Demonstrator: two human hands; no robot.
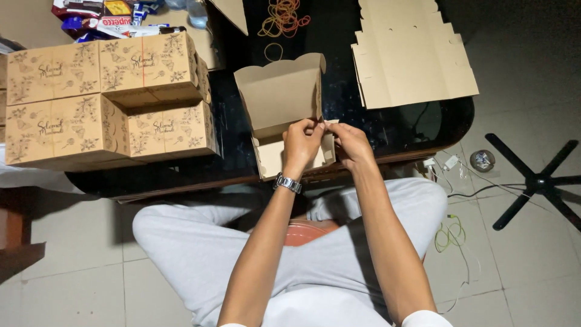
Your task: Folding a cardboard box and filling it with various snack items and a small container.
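A half-folded brown cardboard box (279,97) sits on the near edge of a black glass table (387,130), its scalloped lid standing open toward the far side. My left hand (301,142) and my right hand (349,143) meet at the box's right front corner. Both pinch the same flap of the box between fingertips. A metal watch (287,183) is on my left wrist. The box's inside is partly hidden by my hands.
Several finished printed brown boxes (109,100) are stacked at the left of the table. A pile of flat cardboard blanks (411,54) lies at the far right. Loose rubber bands (283,18) lie at the far middle. A black chair base (535,181) and cables (451,233) are on the tiled floor at right.
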